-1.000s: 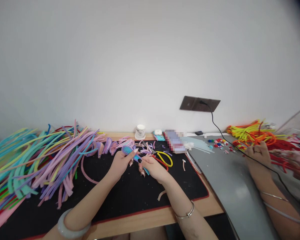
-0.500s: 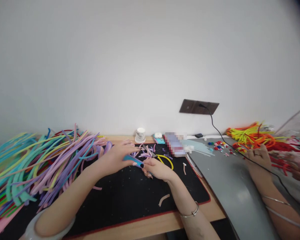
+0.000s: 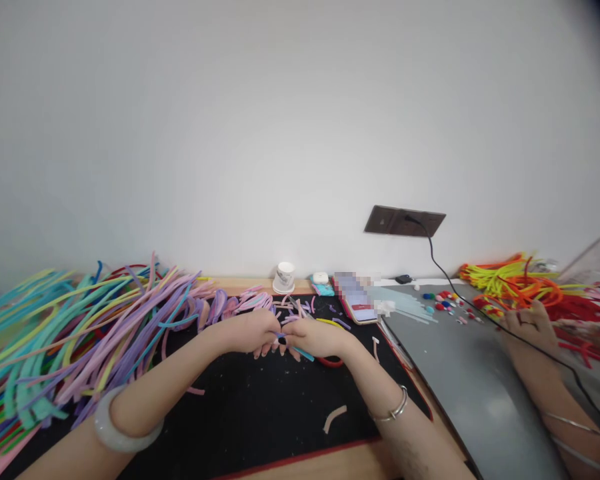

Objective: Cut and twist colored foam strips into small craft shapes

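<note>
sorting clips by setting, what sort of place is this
Probably an indoor craft table: a heap of long colourful stems, small coloured pom-poms, and a short offcut on a black mat.

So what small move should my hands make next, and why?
Perhaps ease your left hand slightly away from your right hand to check the blue strip: the hands meet closely, hiding much of it, and one end pokes out below the right hand.
</note>
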Available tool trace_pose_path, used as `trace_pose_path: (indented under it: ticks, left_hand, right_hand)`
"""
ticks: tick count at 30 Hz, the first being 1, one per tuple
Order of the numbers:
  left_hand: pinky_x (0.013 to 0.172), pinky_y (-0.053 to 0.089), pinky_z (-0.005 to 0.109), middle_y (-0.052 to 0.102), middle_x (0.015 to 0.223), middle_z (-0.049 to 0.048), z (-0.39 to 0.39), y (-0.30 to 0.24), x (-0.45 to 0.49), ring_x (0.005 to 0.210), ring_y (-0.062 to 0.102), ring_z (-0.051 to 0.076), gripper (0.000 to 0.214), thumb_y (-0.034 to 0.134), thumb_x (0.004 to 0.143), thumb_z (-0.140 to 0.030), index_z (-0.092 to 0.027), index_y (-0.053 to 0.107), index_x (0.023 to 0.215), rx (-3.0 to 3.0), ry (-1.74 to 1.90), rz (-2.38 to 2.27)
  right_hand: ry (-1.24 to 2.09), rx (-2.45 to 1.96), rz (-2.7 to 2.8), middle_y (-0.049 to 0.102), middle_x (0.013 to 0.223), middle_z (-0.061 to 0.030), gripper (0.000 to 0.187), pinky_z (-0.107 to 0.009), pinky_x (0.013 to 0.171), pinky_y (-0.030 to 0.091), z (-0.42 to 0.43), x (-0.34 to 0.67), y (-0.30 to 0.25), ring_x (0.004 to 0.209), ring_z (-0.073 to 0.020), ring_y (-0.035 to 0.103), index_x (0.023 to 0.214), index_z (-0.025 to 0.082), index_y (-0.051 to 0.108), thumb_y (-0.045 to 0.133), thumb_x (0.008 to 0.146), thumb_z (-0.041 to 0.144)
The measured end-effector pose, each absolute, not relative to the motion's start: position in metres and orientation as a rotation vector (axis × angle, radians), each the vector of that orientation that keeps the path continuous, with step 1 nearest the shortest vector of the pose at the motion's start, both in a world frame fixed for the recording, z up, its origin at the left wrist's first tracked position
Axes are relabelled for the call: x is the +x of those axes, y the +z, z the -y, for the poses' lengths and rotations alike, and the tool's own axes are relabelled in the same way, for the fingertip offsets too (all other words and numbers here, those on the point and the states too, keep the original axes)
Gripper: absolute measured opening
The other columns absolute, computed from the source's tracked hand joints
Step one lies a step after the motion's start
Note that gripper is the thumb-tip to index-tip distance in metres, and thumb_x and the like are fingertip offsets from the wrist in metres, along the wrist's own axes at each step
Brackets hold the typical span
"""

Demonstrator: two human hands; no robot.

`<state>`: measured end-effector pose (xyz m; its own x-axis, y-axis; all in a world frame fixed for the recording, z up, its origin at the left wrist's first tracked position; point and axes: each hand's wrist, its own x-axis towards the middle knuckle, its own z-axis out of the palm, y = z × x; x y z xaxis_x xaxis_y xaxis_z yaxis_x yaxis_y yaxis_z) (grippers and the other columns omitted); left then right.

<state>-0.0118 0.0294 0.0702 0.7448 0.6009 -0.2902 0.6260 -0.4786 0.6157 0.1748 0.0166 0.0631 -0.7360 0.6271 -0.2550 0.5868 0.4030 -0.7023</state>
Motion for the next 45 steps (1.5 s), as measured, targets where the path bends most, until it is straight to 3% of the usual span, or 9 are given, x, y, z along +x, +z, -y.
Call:
trace_pose_path:
  ticks: [9,14,19,23,35,42,45]
  left_hand:
    - [0.049,0.04,0.024,0.059,0.052,0.0024,-0.038,0.066,-0.016,0.048,0.054,0.015,0.026,0.041,0.077,-0.024,-0.019,0.056,0.056,2.157,0.07,-0.875]
    - [0.055,0.045,0.024,0.064,0.063,0.001,-0.049,0.062,-0.025,0.052,0.059,0.015,0.02,0.046,0.08,-0.031,-0.02,0.059,0.071,1.98,0.065,-0.829]
    - [0.05,0.041,0.022,0.059,0.058,-0.0013,-0.056,0.049,-0.034,0.052,0.059,0.015,0.027,0.048,0.082,-0.041,-0.02,0.057,0.068,1.981,0.312,-0.965]
    - [0.053,0.039,0.023,0.054,0.055,-0.0033,-0.048,0.043,-0.027,0.053,0.057,0.014,0.03,0.044,0.085,-0.04,-0.019,0.053,0.064,2.109,0.487,-1.045]
    - [0.057,0.041,0.024,0.051,0.039,-0.0045,-0.027,0.03,-0.016,0.041,0.054,0.013,0.031,0.042,0.087,-0.033,-0.02,0.064,0.07,2.17,0.613,-1.097]
    - [0.055,0.05,0.027,0.067,0.059,0.0003,-0.026,0.028,-0.022,0.055,0.066,0.018,0.031,0.055,0.079,-0.047,-0.018,0.064,0.086,1.692,0.731,-1.078]
    - [0.054,0.051,0.026,0.07,0.065,0.0032,-0.027,0.022,-0.024,0.056,0.067,0.017,0.035,0.056,0.079,-0.05,-0.016,0.061,0.081,1.589,0.754,-1.054]
  right_hand:
    - [1.144,-1.127,2.53,0.049,0.067,0.0007,0.023,-0.02,0.054,0.038,-0.026,0.175,0.051,0.056,-0.0087,0.046,0.071,0.014,0.055,0.037,0.079,0.003]
    - [1.062,-1.11,2.547,0.047,0.067,0.0011,0.021,-0.021,0.058,0.038,-0.029,0.181,0.048,0.06,-0.0098,0.045,0.069,0.016,0.051,0.038,0.081,0.004]
    - [1.075,-1.13,2.483,0.047,0.065,0.0022,0.019,-0.021,0.057,0.035,-0.032,0.188,0.04,0.059,-0.01,0.044,0.072,0.016,0.051,0.038,0.082,0.006]
    - [1.051,-1.119,2.447,0.046,0.063,0.0027,0.018,-0.021,0.057,0.034,-0.032,0.189,0.033,0.059,-0.0101,0.043,0.072,0.016,0.051,0.039,0.082,0.007]
    - [1.088,-1.142,2.411,0.045,0.061,0.0032,0.021,-0.023,0.057,0.032,-0.018,0.186,0.035,0.057,-0.0101,0.041,0.068,0.017,0.048,0.038,0.082,0.006]
    - [1.129,-1.17,2.304,0.046,0.063,0.0024,0.021,-0.023,0.057,0.035,-0.017,0.191,0.031,0.059,-0.0106,0.043,0.068,0.017,0.049,0.036,0.082,0.008]
    - [1.174,-1.155,2.241,0.043,0.062,0.0027,0.02,-0.022,0.055,0.036,-0.019,0.194,0.029,0.057,-0.0103,0.042,0.072,0.017,0.05,0.036,0.086,0.014]
